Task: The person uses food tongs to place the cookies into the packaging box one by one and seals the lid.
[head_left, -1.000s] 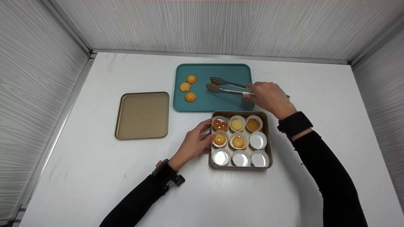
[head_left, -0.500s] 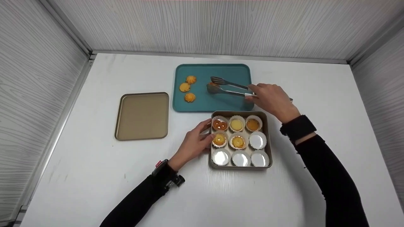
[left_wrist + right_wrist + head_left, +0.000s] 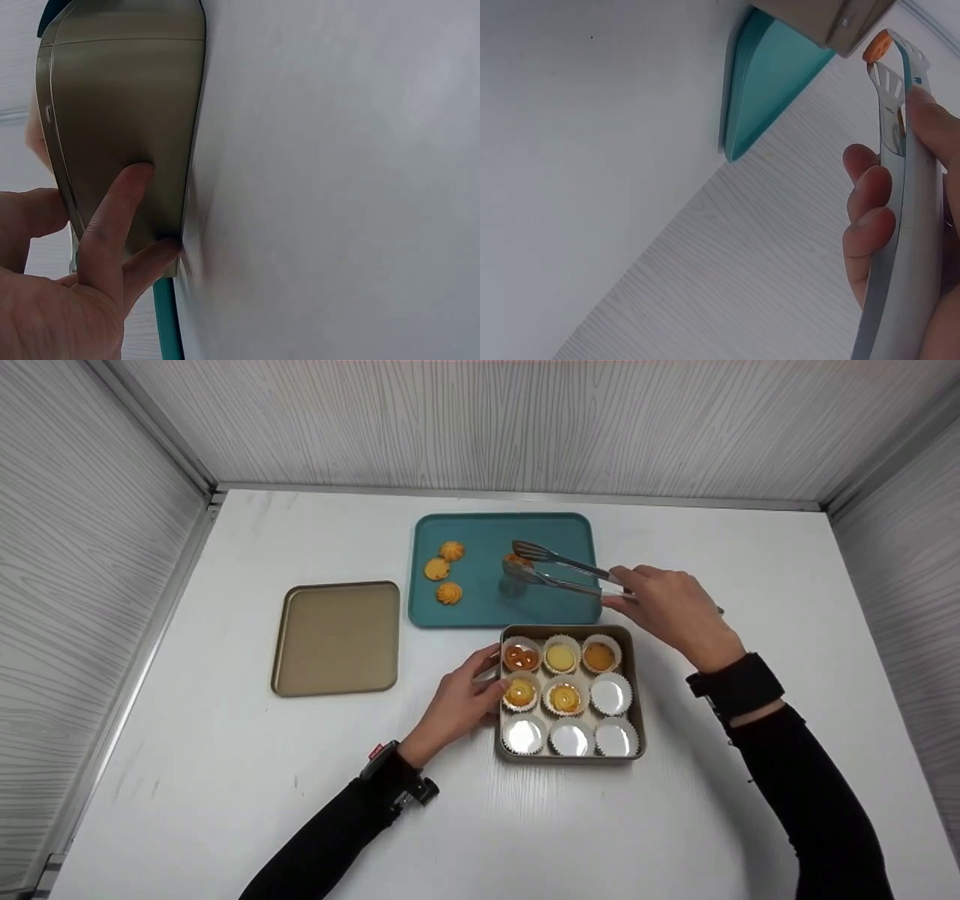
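Tongs (image 3: 915,225) and cookie (image 3: 879,47) shifted rightward, right fingers (image 3: 869,226) wrapping tongs, left fingers (image 3: 112,217) spread against tin (image 3: 124,105)

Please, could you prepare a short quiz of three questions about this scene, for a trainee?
1. True or false: the left hand touches the outer side of the gold-coloured metal box.
2. How many round, white, fluted cups inside this box are empty?
3. Slotted metal tongs with pale handles grip a round orange cookie. Which hand holds them? A) left hand; B) right hand.

Key: 1. True; 2. Four; 3. B
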`<state>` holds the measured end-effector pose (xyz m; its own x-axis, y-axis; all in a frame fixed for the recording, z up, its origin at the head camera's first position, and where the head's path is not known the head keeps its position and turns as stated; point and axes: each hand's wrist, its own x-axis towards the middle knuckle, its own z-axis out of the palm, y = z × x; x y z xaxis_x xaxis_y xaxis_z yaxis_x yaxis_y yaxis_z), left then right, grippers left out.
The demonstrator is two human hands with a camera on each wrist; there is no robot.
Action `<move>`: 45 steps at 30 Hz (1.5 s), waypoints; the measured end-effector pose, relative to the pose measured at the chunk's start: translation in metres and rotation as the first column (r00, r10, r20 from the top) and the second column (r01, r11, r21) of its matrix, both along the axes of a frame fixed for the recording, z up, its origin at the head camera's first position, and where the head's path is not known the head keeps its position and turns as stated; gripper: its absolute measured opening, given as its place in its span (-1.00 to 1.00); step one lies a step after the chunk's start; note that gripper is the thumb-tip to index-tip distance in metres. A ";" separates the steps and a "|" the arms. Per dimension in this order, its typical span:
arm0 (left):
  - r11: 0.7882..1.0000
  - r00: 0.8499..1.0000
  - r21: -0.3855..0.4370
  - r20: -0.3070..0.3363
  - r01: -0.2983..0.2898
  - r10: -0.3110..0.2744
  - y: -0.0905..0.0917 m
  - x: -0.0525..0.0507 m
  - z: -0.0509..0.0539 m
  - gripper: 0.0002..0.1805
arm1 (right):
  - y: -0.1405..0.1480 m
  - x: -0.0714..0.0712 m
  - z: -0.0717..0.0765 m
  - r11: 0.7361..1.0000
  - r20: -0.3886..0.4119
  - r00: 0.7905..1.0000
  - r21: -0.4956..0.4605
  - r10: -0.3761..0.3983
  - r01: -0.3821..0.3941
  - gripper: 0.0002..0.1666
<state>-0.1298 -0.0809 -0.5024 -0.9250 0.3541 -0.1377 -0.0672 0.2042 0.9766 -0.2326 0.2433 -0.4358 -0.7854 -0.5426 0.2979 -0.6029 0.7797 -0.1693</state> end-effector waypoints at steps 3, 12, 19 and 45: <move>1.000 1.000 -0.003 -0.009 -0.001 0.001 0.000 0.000 0.000 -0.32 | 0.006 0.008 0.002 1.000 -0.013 1.000 -0.011 -0.003 0.002 -0.53; 1.000 1.000 -0.005 -0.005 -0.007 0.007 -0.002 0.000 -0.001 -0.31 | 0.023 0.031 0.005 0.999 -0.037 0.999 -0.034 -0.009 0.008 -0.52; 1.000 1.000 -0.020 -0.021 -0.012 0.012 -0.003 0.001 0.000 -0.31 | 0.038 0.052 0.010 1.000 -0.064 0.998 -0.013 -0.006 0.005 -0.51; 1.000 1.000 -0.011 -0.013 -0.002 0.002 0.000 -0.001 -0.002 -0.32 | 0.078 0.101 0.015 0.997 -0.176 0.983 -0.044 0.048 -0.056 -0.31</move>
<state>-0.1305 -0.0813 -0.5049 -0.9276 0.3505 -0.1291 -0.0547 0.2145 0.9752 -0.1314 0.3218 -0.4209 -0.6899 -0.5629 0.4553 -0.6662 0.7397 -0.0949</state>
